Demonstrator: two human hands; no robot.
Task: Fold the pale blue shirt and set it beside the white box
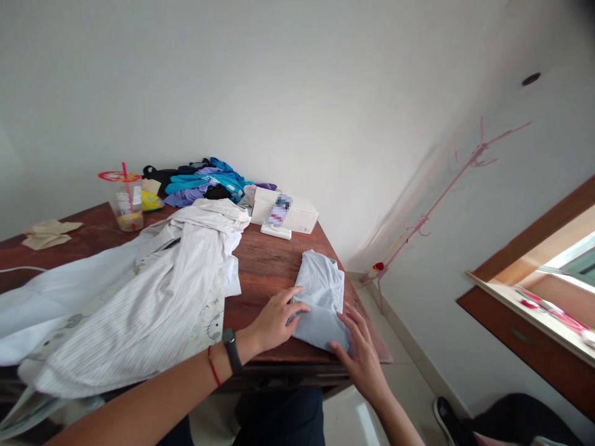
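A folded pale blue garment (320, 297) lies near the right front corner of a dark wooden table (264, 260). My left hand (276, 319), with a black wristband and a red string on the wrist, rests flat on the garment's left edge, fingers stretched out. My right hand (360, 353) lies on the garment's near right corner, fingers spread along the table edge. Neither hand grips the cloth.
A heap of white striped shirts (153, 297) covers the table's left. Behind it lie a pile of blue and purple clothes (204, 179), a plastic cup with a red straw (126, 207), a white box (286, 210) and beige cloth (46, 232). A pink coat stand (432, 207) leans at the wall.
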